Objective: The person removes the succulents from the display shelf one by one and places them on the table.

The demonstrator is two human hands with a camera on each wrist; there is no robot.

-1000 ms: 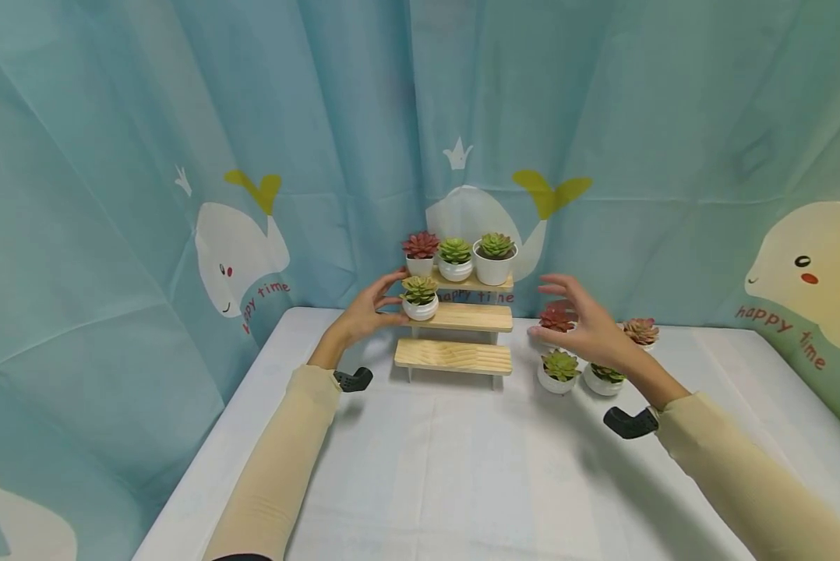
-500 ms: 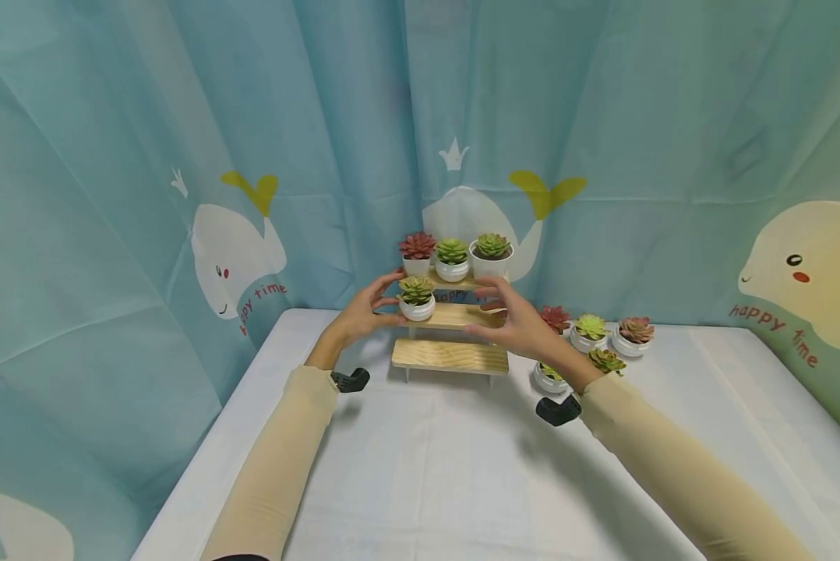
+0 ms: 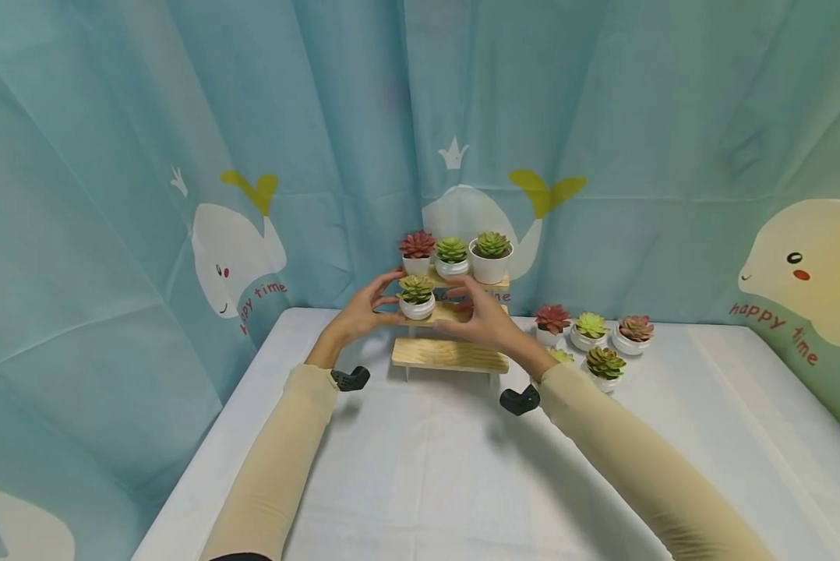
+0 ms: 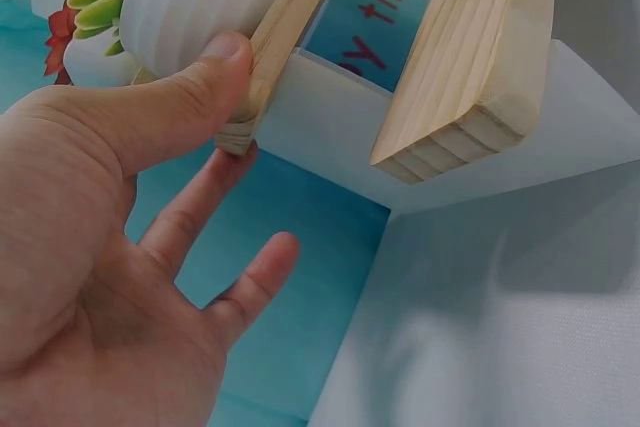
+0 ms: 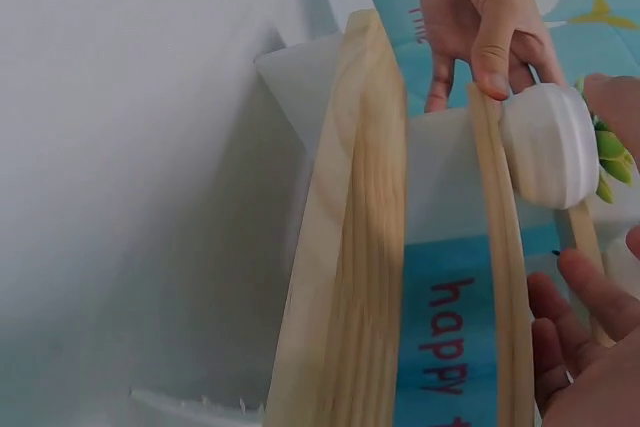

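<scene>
Near the worktop's back edge stood a three-tier wooden stand. The left hand curved about the middle tier's left end; whether it gripped was unclear. The right hand, loosely curved, held nothing. Between them, on that end, sat a white-potted succulent, probably light, rigid and smooth, best taken by its pot's sides. Half a second earlier, the right hand was farther from it.

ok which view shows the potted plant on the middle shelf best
The head view: the potted plant shows nearly whole, leaves and white pot both clear. The left wrist view shows the pot larger, but the top edge crops it; the right wrist view shows the pot's side, the right hand covering some leaves.
</scene>
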